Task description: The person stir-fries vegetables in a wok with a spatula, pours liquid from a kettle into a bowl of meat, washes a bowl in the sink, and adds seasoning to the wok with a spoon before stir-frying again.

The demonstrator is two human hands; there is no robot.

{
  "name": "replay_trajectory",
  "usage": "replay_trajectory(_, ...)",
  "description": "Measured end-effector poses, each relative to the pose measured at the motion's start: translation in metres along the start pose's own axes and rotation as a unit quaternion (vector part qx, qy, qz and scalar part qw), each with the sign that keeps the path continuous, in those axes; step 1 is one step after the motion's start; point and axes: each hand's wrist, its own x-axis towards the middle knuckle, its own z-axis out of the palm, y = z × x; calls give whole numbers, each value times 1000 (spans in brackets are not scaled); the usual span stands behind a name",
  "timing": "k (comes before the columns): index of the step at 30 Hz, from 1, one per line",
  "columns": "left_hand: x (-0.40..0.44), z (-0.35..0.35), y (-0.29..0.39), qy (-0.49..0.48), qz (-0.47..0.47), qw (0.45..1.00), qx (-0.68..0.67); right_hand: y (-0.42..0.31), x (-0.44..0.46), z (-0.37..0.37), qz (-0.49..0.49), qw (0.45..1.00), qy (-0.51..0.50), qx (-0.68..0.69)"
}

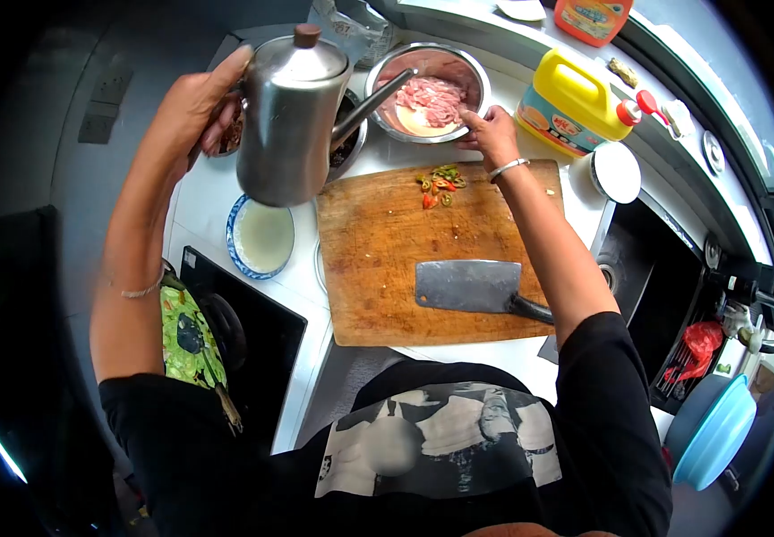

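Note:
My left hand [194, 112] is closed round the handle of a steel, long-spouted pot [286, 125] with a brown lid knob. The pot is raised at the counter's left side, its spout reaching over the near left rim of a metal bowl [474, 64]. Sliced raw meat [433, 100] lies in that bowl, with a pale yellowish patch beside it. No stream from the spout can be made out. My right hand [492, 136] grips the bowl's near right rim. Below the bowl, chopped red and green peppers [441, 184] sit on a wooden cutting board [369, 242].
A cleaver [467, 285] lies flat on the board. Left of it stands a blue-rimmed bowl [236, 251] of cloudy liquid. Green vegetables [188, 336] fill a pan on the stove. At right are a yellow jug [559, 85], a white canister [617, 173] and a sink [637, 237].

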Motion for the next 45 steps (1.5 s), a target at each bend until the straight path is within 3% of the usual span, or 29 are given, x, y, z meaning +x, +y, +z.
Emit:
replay_trajectory(5, -35, -20, -26, 36, -23, 996, -80, 31, 26, -4, -142, 982, 104, -71)
replay_trajectory(8, -44, -21, -36, 52, -18, 994, -94, 5, -5, -8, -222, 963, 87, -124)
replay_trajectory(9, -46, -21, -40, 56, -11, 994, -96, -10, -23, -4, -211, 971, 74, -80)
replay_trajectory(13, -43, -15, -48, 22, 6, 990, -141, -24, -47, -19, -275, 945, 97, -148)
replay_trajectory(23, -28, 58, -26, 27, 69, 933, -353, -55, -193, -108, -204, 967, 119, -94)
replay_trajectory(29, 32, 143, -49, 43, 130, 934, -330, -54, -300, -187, -208, 941, 233, -131)
replay_trajectory(32, 64, 184, -66, 103, 170, 950, -241, -46, -344, -220, -181, 935, 286, -106)
replay_trajectory(34, 78, 204, -74, 82, 153, 948, -265, -38, -364, -236, -200, 923, 314, -101)
replay_trajectory(40, 98, 239, -90, 150, 150, 955, -207, -23, -401, -271, -186, 887, 400, -139)
replay_trajectory(44, 126, 245, -110, 108, 198, 965, -137, -5, -401, -303, -177, 864, 430, -195)
replay_trajectory(45, 130, 243, -112, 85, 175, 971, -141, -7, -399, -303, -189, 865, 426, -188)
